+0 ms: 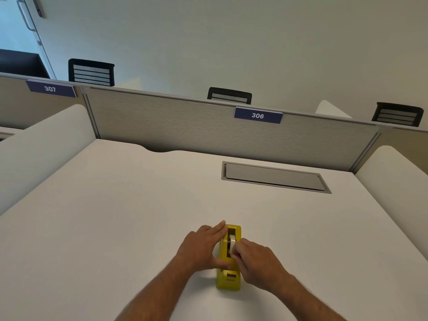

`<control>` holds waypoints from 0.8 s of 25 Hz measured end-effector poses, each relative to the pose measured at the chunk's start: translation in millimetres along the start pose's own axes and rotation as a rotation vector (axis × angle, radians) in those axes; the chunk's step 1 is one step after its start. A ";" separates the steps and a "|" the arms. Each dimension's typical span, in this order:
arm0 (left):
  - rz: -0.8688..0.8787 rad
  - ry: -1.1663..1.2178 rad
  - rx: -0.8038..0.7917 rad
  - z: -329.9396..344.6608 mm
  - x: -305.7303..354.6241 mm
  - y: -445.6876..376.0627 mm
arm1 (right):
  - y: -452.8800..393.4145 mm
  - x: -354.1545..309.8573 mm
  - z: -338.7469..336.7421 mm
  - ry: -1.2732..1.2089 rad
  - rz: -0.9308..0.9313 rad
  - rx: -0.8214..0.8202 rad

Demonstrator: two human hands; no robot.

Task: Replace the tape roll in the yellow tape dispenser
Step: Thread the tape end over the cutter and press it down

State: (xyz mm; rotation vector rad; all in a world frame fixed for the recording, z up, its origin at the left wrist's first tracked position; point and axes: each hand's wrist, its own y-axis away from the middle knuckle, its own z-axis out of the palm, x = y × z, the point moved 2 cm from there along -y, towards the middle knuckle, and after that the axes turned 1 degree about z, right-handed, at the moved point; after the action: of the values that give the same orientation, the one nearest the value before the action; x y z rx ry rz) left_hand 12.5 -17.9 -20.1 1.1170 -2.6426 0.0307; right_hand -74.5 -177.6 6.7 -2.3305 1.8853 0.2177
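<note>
Left hand [201,247]: grip spread flat against the yellow plastic tape dispenser [228,278] on the white worktop [115,216].
Right hand [257,262]: grip pinching the white tape roll [231,245] in the dispenser.

Two blue placards on the partition top — "307" [50,89] left, "306" [258,115] right.

surface: white desk [115,216] — on it: yellow tape dispenser [228,278] — upright

The scene is evenly and softly lit. A faint shadow is cast beneath the left hand [203,247] and right hand [257,262]. Straight edges far beyond the hands are bowed by wide-angle distortion; slight softness is noted throughout.
</note>
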 end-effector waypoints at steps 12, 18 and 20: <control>-0.025 0.045 0.001 -0.4 2.7 -0.5 | 20.0 -16.6 -5.7 0.019 -0.044 -0.025; -0.035 0.063 -0.001 3.2 0.2 -2.1 | 29.5 -25.6 -0.3 0.044 -0.078 -0.034; -0.039 0.066 -0.007 3.2 0.1 -2.0 | 31.8 -26.8 0.9 0.046 -0.074 -0.028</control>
State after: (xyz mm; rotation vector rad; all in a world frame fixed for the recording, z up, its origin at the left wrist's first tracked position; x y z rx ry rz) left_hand 13.1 -19.8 -23.3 1.1449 -2.5604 0.0503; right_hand -111.2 -158.3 10.7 -2.4390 1.8233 0.1846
